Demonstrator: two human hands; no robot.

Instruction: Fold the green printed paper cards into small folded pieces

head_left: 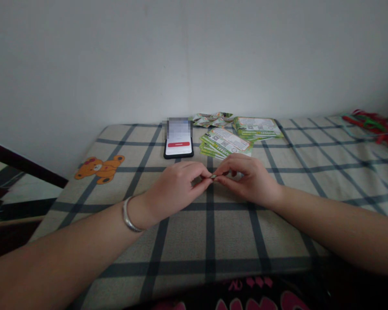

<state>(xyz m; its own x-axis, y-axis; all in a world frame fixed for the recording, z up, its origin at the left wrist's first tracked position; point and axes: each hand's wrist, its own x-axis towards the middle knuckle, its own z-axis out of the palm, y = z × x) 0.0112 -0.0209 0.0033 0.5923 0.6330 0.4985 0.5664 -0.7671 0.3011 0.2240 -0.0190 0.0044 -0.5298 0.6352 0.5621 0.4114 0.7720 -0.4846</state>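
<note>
1. Your left hand point(176, 186) and right hand point(247, 178) meet just above the checked bed cover point(310, 172), both arms reaching in from the near edge, so the work sits straight ahead of you.
2. Fingers of both hands are pinched nearly shut on one small folded piece point(214, 176), thumb and forefinger tips meeting from either side; what it is stays too small to tell.
3. Two stacks of green printed cards point(226, 144) lie just beyond your hands, close enough to reach.
4. A phone point(178, 140) lies face up left of the cards, screen lit.
5. A bracelet point(128, 215) rings your left wrist.
</note>
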